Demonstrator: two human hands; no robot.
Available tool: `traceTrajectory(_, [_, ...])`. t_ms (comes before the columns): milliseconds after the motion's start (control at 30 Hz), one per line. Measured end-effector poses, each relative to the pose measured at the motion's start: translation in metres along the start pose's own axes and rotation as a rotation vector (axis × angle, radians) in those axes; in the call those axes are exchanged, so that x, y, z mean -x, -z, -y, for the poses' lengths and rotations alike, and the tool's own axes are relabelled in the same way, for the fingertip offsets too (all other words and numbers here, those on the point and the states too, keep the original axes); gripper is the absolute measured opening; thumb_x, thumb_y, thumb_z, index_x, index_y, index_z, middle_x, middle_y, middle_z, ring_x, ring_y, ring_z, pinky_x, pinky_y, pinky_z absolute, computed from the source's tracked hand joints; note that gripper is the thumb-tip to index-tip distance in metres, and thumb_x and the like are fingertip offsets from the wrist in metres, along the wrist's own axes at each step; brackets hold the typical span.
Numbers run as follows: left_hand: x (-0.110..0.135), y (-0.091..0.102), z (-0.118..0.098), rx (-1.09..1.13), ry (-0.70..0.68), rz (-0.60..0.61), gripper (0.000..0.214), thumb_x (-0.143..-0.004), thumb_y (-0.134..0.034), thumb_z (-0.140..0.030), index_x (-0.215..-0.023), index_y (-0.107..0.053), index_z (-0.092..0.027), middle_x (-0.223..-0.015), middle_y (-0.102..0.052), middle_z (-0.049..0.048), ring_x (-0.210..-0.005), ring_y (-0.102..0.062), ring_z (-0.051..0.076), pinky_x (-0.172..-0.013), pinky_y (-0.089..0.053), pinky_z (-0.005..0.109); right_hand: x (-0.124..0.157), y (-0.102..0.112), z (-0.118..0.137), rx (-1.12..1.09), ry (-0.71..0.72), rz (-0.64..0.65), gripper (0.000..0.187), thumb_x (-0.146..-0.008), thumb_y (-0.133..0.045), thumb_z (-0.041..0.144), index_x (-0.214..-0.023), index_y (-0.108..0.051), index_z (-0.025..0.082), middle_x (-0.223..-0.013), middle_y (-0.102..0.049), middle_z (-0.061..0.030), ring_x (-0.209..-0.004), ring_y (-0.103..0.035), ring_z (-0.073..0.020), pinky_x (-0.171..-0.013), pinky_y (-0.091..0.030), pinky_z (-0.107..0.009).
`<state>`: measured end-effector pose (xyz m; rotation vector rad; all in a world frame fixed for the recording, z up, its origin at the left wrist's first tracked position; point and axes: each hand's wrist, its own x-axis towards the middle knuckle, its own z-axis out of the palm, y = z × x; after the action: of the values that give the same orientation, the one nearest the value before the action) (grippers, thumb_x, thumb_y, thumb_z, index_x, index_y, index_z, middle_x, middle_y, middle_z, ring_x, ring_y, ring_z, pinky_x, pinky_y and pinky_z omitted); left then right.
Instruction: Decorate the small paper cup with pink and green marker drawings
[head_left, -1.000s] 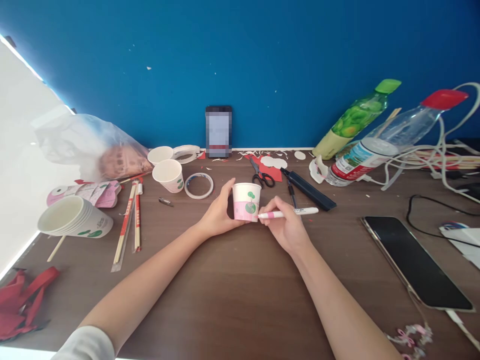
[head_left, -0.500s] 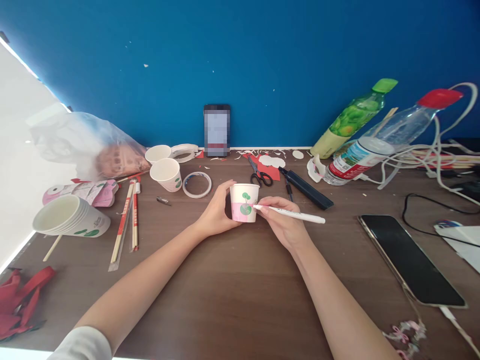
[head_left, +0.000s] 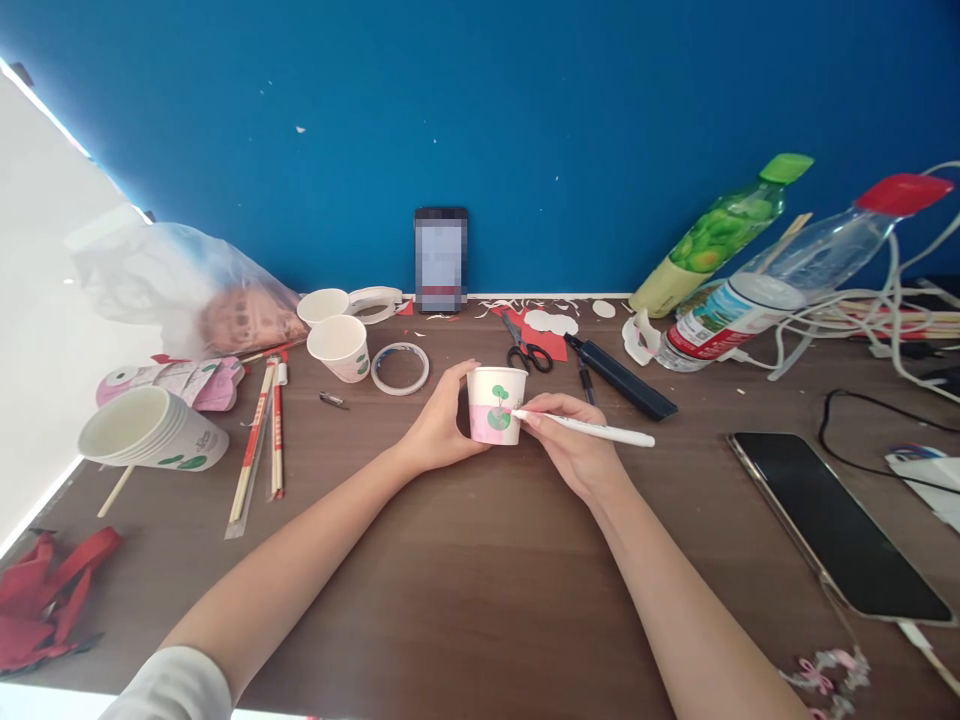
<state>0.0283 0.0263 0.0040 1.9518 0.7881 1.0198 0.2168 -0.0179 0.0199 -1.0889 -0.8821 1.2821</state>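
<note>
A white paper cup (head_left: 487,388) with green leaf prints stands upright in front of me, its lower part coloured pink. My left hand (head_left: 437,425) is wrapped round the cup's left side, thumb low and fingers behind it. In my right hand (head_left: 574,440) is a white marker (head_left: 600,431), pinched near its tip. The marker points left, its tip at the leaf print on the cup. Behind the cup lie dark-handled scissors (head_left: 529,355) on red paper (head_left: 553,346).
To the left are stacked paper cups (head_left: 161,430), wrapped chopsticks (head_left: 253,440), a tape roll (head_left: 400,369) and two more cups (head_left: 339,347). A propped phone (head_left: 441,262) leans on the blue wall. At right lie a black phone (head_left: 836,525), a black case (head_left: 626,380), bottles (head_left: 731,320) and cables.
The whole view has shifted slightly, so things appear a little further right. Both hands keep their hold, and the marker tip stays at the cup's leaf print.
</note>
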Motion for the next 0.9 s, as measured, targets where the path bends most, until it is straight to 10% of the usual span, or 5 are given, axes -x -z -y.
traceTrajectory(900, [-0.0033, 0.0033, -0.0058, 0.002, 0.082, 0.044, 0.09, -0.066, -0.079, -0.026, -0.138, -0.026, -0.019, -0.145, -0.04, 0.0189, -0.136, -0.041, 0.035, -0.114, -0.034, 0.051, -0.0024, 0.0036, -0.0042, 0.041, 0.005, 0.09, 0.02, -0.054, -0.088, 0.032, -0.058, -0.071, 0.022, -0.067, -0.065, 0.0003, -0.067, -0.059, -0.0144, -0.066, -0.047, -0.031])
